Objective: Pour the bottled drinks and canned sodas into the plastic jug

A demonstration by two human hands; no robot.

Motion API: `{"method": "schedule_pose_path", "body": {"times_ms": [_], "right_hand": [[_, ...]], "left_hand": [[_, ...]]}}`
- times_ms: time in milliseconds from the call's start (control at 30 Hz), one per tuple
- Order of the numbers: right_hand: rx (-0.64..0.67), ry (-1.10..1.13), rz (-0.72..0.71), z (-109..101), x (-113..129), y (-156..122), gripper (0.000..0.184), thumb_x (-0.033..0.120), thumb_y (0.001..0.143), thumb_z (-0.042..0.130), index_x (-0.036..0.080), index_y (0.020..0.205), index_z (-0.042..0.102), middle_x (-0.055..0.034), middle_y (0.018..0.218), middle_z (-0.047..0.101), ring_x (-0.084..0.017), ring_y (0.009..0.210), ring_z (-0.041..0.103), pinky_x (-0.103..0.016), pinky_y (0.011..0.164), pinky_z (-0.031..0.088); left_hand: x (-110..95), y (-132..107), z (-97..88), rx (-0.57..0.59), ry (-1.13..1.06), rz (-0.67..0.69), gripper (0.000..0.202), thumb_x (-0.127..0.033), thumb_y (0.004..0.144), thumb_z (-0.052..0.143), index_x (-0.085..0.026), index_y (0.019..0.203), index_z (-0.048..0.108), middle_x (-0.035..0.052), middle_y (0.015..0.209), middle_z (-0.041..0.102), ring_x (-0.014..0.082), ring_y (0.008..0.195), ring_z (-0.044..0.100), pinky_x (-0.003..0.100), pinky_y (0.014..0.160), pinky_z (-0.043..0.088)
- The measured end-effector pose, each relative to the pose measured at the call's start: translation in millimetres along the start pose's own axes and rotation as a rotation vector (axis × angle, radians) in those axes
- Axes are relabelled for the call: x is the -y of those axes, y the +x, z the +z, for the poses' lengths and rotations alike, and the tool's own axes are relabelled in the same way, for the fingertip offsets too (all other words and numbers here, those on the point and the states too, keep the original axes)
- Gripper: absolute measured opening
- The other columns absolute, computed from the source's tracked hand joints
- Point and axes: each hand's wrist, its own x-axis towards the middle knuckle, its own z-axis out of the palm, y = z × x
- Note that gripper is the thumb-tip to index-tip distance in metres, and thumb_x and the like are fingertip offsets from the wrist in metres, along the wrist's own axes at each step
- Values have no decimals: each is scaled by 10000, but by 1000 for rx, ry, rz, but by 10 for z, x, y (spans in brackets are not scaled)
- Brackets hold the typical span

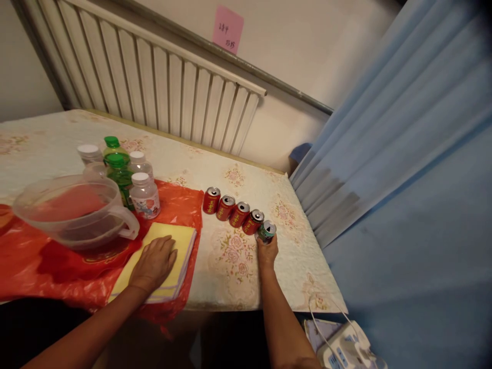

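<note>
My right hand (268,252) is wrapped round a green drink can (266,231), which stands on the table at the right end of a row. Several red drink cans (239,215) make up the rest of that row, upright and close together, with opened tops. My left hand (156,261) lies on a stack of folded yellow cloths (182,237), fingers stretched out and holding nothing. Beneath the cloths is a red plastic sheet (175,200). Left of the cloths stands a clear plastic jug (69,215), its handle pointing at them.
Behind the jug stand green-capped bottles (120,177) and white-capped clear bottles (144,197). The flowered tablecloth (234,287) covers the table. A white radiator (169,87) lines the wall, and a blue curtain (384,154) hangs at the right. A power strip (346,348) sits below the table edge.
</note>
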Motion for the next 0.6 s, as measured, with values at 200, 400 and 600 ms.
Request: {"method": "schedule_pose_path", "body": {"times_ms": [200,400,600], "right_hand": [[4,-74,5,-1,28,-2,636,332,700,649,189,1308,527,-91,1167,679,-259,1006,627,-364,876,470],[9,-92,10,-13,62,-4,645,333,702,659,184,1316,526,-92,1150,688,-254,976,639,-353,858,479],[2,-89,11,-16,72,-8,670,339,698,669,188,1334,521,-90,1163,687,-250,993,646,-329,860,476]], "left_hand": [[-4,1,-4,9,15,4,316,-324,928,427,-146,1125,599,159,1241,607,308,1134,540,451,942,434],[-17,2,-21,5,21,9,314,-317,932,427,-138,1124,600,163,1236,607,311,1137,534,455,950,428],[-17,2,-19,7,13,5,318,-313,926,433,-139,1131,602,166,1240,606,315,1139,540,461,952,428]]}}
